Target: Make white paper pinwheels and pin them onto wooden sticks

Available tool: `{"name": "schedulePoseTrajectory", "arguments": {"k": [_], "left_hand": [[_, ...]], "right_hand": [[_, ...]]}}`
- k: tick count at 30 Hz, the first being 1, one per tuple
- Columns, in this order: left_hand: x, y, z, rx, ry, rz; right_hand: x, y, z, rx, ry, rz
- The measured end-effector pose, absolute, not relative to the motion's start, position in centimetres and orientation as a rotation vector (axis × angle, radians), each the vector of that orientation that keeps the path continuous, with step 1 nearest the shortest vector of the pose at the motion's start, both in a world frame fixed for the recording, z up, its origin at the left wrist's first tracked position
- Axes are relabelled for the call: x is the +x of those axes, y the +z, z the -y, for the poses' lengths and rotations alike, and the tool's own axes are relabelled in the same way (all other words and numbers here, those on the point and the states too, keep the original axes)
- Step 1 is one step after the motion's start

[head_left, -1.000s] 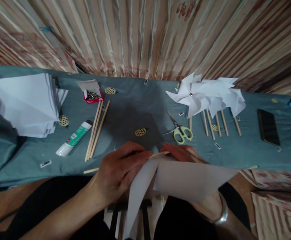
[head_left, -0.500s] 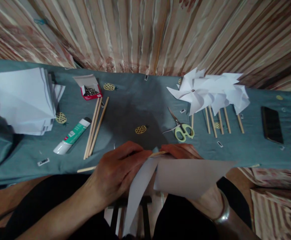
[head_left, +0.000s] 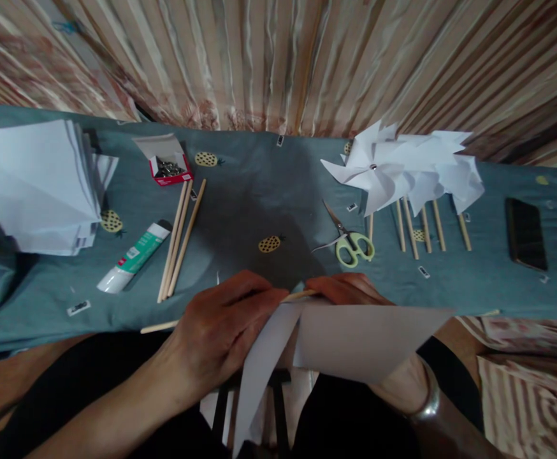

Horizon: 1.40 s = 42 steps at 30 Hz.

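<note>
Near the table's front edge, my left hand is closed around a wooden stick, whose far end sticks out to the left of the hand. A white paper pinwheel hangs below the stick's other end, its blades spreading down and to the right. My right hand is closed at that end, pinching the pinwheel against the stick. Paper covers much of this hand, so its lower fingers are hidden. Whether a pin joins paper and stick cannot be made out.
Green-handled scissors lie beyond my right hand, near several finished pinwheels and a phone. Leftward are loose sticks, a glue tube, an open box of metal pins and a paper stack.
Both hands keep nearly the same grip and place. The view has tilted slightly, so the table's things appear a little higher and spread outward.
</note>
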<state>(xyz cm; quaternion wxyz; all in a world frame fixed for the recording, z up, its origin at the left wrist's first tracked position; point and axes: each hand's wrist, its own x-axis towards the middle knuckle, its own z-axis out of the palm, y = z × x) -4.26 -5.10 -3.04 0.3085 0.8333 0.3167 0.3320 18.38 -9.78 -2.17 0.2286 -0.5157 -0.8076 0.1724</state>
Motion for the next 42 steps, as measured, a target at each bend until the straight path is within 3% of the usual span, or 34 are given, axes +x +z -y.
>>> {"name": "schedulePoseTrajectory", "arguments": {"k": [27,42], "left_hand": [[-4.9,-2.5,5.4,2.201,0.753,-0.899],[-4.6,-2.9,4.1,2.232,0.859,-0.864]], "right_hand": [[18.0,-2.4,9.3,-1.395,0.758,2.172],[17.5,-1.9,7.7,-1.257,0.426,2.200]]}}
